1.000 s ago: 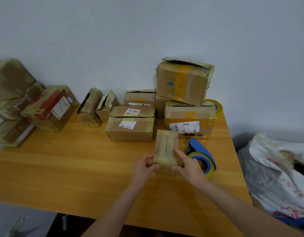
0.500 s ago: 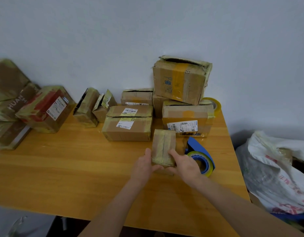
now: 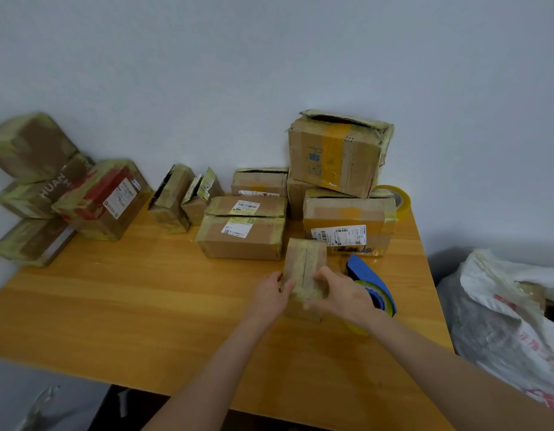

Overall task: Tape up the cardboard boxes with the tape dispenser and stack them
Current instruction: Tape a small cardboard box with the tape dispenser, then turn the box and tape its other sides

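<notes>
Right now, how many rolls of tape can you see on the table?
2. One is in the blue tape dispenser beside the right hand; the other, a loose yellow roll, stands at the back right behind the stacked boxes. Others may be hidden.

Cardboard, tape and varnished wood.
Matt brown small box (image 3: 304,269) under shiny yellowed tape; glossy smooth wooden bench (image 3: 139,306); blue plastic tape dispenser (image 3: 367,275).

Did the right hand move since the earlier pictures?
Yes. The right hand has slid a little to the left, away from the blue tape dispenser, so its fingers now curl over the top of the small box.
</notes>
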